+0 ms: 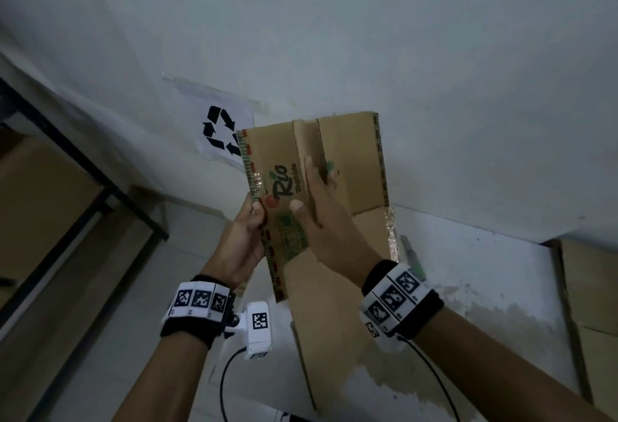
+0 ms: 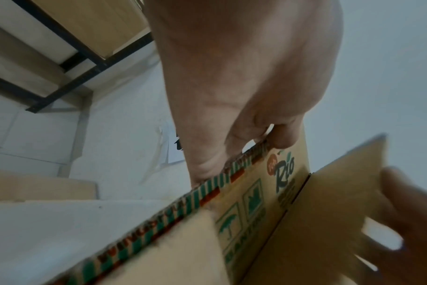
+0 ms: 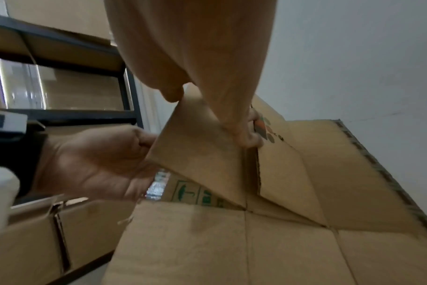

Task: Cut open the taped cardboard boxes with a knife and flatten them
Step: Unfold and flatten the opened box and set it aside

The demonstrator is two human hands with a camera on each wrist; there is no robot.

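I hold a cut-open brown cardboard box (image 1: 351, 161) printed "Rio" upright in front of the wall. My left hand (image 1: 249, 227) grips its striped left edge, thumb in front and fingers behind, as the left wrist view shows at the box edge (image 2: 244, 164). My right hand (image 1: 311, 194) holds a middle flap (image 3: 195, 154), with its thumb on the front and its fingers curled round the flap's edge. A knife (image 1: 413, 259) with a green handle lies on the floor just beyond my right wrist.
More flat cardboard (image 1: 334, 338) lies on the floor below the held box. Another cardboard piece (image 1: 592, 288) sits at the right. A black metal rack (image 1: 83, 171) holding boxes stands at the left. A recycling sign (image 1: 222, 136) is taped to the wall.
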